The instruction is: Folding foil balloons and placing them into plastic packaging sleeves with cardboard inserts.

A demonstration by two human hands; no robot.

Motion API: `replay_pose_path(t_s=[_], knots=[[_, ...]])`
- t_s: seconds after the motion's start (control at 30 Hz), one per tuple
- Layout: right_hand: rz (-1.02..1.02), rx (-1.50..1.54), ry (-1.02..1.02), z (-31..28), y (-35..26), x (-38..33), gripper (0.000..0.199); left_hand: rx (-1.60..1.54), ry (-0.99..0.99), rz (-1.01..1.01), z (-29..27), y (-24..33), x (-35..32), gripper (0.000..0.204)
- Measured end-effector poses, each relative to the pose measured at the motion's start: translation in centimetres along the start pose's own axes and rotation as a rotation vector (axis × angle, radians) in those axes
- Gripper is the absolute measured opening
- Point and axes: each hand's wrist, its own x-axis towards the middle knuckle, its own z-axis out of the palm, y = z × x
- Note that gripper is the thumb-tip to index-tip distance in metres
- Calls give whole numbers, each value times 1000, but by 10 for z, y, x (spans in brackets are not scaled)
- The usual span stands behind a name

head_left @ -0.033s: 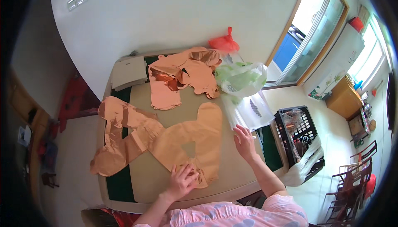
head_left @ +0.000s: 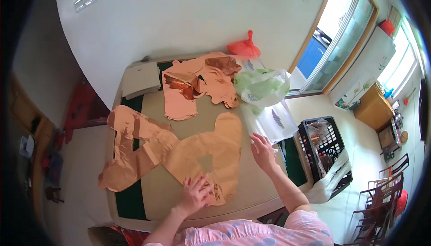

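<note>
The flat copper-coloured foil balloon lies spread on the table in the lower middle of the frame, its long axis running from the lower centre up toward the centre right. It sits directly ahead of both hands, with a second crumpled foil shape overlapping it to the left. The left hand is the nearer one: it presses down, fingers spread, on the balloon's near lower edge, pinning it without closing around it. The right hand rests flat and open just beside the balloon's right edge, at the corner of a clear plastic sleeve; whether a fingertip touches the foil cannot be told. A pile of more foil pieces lies in the upper centre. The table's near edge is cut off by the person's sleeves.
</note>
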Motion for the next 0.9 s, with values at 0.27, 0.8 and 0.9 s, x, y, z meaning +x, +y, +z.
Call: replay_pose_path(t_s=[0.27,0.8,0.9], knots=[[-223,51,-19,116,22,159,31,264,166,-30,-64,-61,114,32],[-275,-379,-120,190,63,265,18,528,406,-55,-43,-210,219,44],[-296,-422,40,185,75,280,21,473,439,-59,-72,-230,279,39]])
